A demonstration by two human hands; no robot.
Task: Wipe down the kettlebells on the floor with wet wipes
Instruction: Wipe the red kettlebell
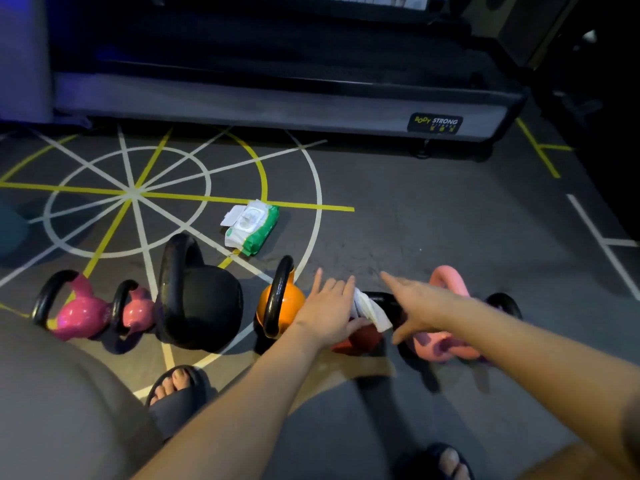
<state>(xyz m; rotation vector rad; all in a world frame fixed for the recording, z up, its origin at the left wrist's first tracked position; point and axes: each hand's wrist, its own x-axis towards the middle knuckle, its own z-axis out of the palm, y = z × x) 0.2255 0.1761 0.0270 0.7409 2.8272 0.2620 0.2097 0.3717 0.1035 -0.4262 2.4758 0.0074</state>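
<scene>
Toes in a dark sandal (175,384) show at the bottom of the frame. Near the middle, the left hand (327,306) has straight fingers held close together. Its thumb side touches the white wipe (369,308), but I cannot tell if it pinches it. The wipe lies on the black handle of the red kettlebell (360,339), just right of the orange kettlebell (282,303). The right hand (420,301) is blurry, its fingers stretched out, over the light pink kettlebell (446,344). The wipe pack (251,226) lies open on the floor, mid frame.
</scene>
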